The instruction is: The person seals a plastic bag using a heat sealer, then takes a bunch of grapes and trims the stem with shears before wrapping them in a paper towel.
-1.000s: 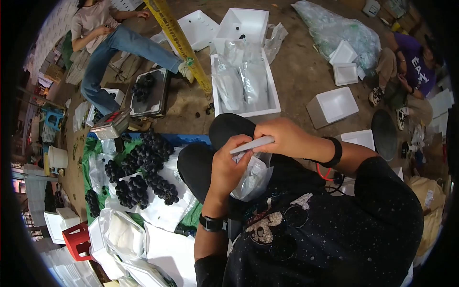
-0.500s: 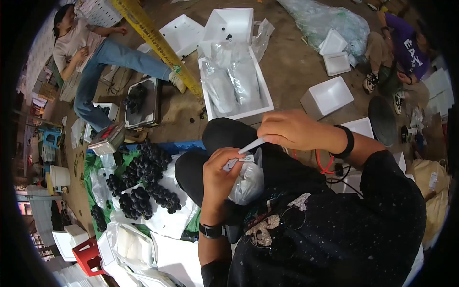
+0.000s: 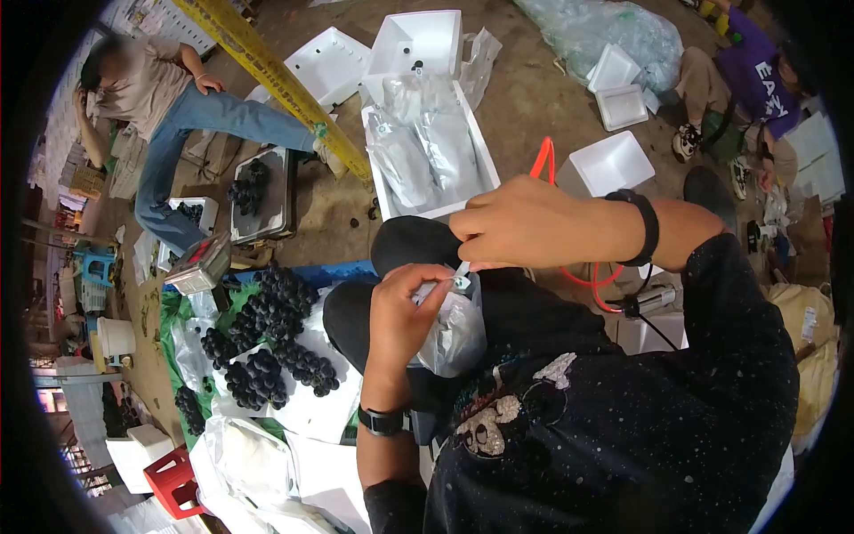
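On my lap rests a filled clear plastic bag [image 3: 452,343]; what it holds is blurred by the plastic. My left hand [image 3: 405,307] pinches the bag's gathered neck from the left, thumb and fingers pressed together. Just above it, my right hand [image 3: 534,222] is closed on the whitish twisted end of the neck, which shows only as a short piece between the two hands. A small label with a green mark [image 3: 461,283] is near the left fingertips. Beyond my knees, a white foam box [image 3: 492,171] holds several filled plastic bags [image 3: 449,147].
Black grape bunches [image 3: 276,307] lie on white sheets at left. A scale [image 3: 200,264] stands behind them. A red hose [image 3: 594,283] curves at right, near another foam box [image 3: 614,165]. A yellow post [image 3: 267,71] slants across; one person [image 3: 165,98] sits behind it, another [image 3: 756,80] far right.
My right hand has come down and left, close to my left hand, so less of the twisted neck shows. The person at left has lifted a hand to the head.
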A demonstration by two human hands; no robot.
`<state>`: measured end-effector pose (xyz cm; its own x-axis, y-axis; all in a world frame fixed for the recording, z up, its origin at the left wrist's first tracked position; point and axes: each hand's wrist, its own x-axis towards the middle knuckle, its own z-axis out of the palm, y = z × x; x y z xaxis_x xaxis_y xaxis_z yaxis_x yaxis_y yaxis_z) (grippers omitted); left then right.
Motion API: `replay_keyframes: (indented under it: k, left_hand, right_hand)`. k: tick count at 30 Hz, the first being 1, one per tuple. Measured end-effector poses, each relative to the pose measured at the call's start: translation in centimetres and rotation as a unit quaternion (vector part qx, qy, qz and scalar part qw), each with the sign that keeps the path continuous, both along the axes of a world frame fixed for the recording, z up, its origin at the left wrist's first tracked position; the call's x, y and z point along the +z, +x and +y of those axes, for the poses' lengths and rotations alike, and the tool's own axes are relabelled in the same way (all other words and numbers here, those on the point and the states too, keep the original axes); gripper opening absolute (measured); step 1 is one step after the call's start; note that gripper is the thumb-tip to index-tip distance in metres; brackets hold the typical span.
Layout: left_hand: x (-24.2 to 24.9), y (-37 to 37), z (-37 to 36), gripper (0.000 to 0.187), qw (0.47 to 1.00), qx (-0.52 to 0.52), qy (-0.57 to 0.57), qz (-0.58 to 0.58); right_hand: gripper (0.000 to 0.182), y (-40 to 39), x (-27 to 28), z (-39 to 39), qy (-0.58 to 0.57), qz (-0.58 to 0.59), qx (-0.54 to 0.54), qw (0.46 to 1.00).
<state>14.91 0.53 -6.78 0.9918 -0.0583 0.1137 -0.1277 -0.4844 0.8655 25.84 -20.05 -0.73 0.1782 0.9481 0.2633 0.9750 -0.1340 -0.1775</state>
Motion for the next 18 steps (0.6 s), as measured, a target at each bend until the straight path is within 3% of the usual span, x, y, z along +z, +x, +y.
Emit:
replay_keyframes:
  k: [11, 14, 18]
  left_hand:
    - [-1.4, 0.5, -0.3, 0.010, 0.989, 0.043, -0.136, 0.041]
    - [-0.9, 0.7, -0.5, 0.009, 0.988, 0.072, -0.132, 0.039]
    - [-1.6, 0.6, -0.3, 0.009, 0.985, 0.058, -0.157, 0.034]
  right_hand:
    - [0.021, -0.4, -0.4, 2.6, -0.056, -0.076, 0.028, 0.995]
    - [0.013, -0.1, 0.5, 3.0, -0.021, -0.029, 0.007, 0.999]
    - [0.020, -0.4, 0.5, 3.1, -0.039, -0.012, 0.026, 0.999]
